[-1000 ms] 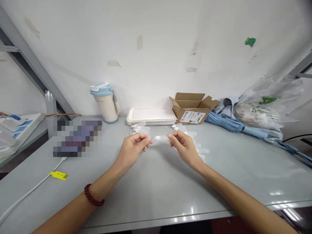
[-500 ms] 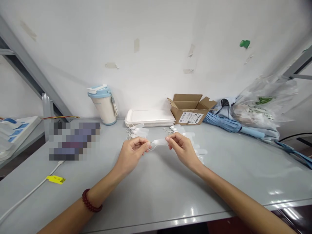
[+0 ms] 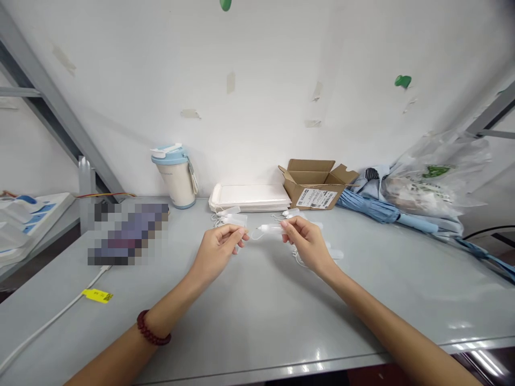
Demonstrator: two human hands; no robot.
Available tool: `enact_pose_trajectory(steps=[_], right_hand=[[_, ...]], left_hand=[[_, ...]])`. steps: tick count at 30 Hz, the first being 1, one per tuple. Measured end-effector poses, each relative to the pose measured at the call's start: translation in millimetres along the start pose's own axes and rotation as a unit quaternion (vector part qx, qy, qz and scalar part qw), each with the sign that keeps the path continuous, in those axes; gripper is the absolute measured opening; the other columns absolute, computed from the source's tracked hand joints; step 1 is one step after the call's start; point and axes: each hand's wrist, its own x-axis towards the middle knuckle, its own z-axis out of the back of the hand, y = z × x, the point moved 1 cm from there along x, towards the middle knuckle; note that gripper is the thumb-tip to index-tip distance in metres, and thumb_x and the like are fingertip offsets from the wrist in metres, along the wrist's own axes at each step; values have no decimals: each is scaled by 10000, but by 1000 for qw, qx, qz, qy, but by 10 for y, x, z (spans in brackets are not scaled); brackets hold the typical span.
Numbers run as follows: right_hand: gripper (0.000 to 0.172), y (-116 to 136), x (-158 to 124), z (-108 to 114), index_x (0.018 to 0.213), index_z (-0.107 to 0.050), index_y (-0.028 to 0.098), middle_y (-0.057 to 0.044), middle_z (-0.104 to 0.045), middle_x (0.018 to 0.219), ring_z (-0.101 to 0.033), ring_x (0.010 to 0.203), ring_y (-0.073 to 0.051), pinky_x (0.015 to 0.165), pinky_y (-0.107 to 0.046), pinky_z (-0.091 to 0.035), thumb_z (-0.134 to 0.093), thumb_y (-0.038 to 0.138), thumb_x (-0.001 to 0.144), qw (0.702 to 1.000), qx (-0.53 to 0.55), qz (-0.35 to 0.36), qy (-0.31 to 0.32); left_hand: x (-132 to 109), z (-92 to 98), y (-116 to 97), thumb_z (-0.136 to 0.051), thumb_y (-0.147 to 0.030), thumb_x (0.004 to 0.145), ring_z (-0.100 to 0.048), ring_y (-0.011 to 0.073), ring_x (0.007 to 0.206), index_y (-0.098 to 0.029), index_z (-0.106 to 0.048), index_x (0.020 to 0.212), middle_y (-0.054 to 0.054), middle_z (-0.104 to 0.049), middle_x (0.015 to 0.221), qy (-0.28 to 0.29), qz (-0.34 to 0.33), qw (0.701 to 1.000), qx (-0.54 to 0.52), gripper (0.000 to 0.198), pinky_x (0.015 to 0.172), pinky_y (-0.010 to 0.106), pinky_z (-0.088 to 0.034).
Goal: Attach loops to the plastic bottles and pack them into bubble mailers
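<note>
My right hand [image 3: 303, 241] pinches the rear end of a small translucent needle-tip bottle [image 3: 271, 229], held level above the table with its thin tip pointing left. A thin white cord [image 3: 255, 236] loops from the bottle's neck toward the fingertips of my left hand [image 3: 221, 244]. Those fingers are closed in a pinch just left of the tip, apart from it; whatever they hold is too small to make out. More such bottles lie beyond my left hand in a small group [image 3: 235, 220]. Others, such as one bottle [image 3: 335, 254], lie around and partly behind my right hand.
A stack of white trays [image 3: 251, 197] and an open cardboard box [image 3: 314, 198] stand against the wall. Left are a cup [image 3: 175, 179], a blurred device [image 3: 131, 233] and its white cable [image 3: 52, 321]. A folded blue umbrella [image 3: 374, 209] and a plastic bag [image 3: 426, 177] lie right.
The gap between my left fingertips and the bottle's tip has widened, and the tip now shows. The bottle is slightly farther right and higher. The whole view has shifted a little.
</note>
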Motion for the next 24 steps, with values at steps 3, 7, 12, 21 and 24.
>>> enact_pose_trajectory(steps=[3,7,12,21,24], right_hand=[[314,11,-5,1,748,-552,186,10,-555,616,-444,562,-105,510,-233,-335,-494,473,859,1000,0,7,2],[298,29,-27,-45,742,-553,185,12,-554,611,-456,562,-105,500,-230,-316,-487,447,867,999,-22,12,20],[283,24,-24,-70,753,-567,183,11,-567,613,-471,571,-107,512,-229,-331,-484,426,873,997,-51,19,60],[255,-65,150,167,770,-570,183,-26,-615,718,-529,657,-138,547,-240,-393,-495,413,852,986,-138,74,-48],[240,-88,208,253,738,-567,184,-25,-614,695,-517,629,-135,524,-237,-383,-498,389,843,978,-166,100,-83]], left_hand=[[4,7,-17,-573,-427,789,-515,110,623,-159,-659,770,24,-643,774,-1,12,1000,0,283,601,237,-433],[-7,-17,-20,-588,-409,774,-507,113,614,-161,-658,778,1,-599,684,21,10,1000,14,258,598,235,-425],[33,-5,1,-597,-392,748,-530,141,655,-161,-652,711,20,-623,694,75,11,996,49,240,590,244,-419],[264,390,108,-623,-440,698,-570,185,756,-166,-686,775,42,-677,811,-148,-11,985,88,292,659,267,-425],[330,486,172,-642,-466,666,-569,189,764,-159,-692,774,50,-681,806,-180,-4,981,78,329,640,264,-421]])
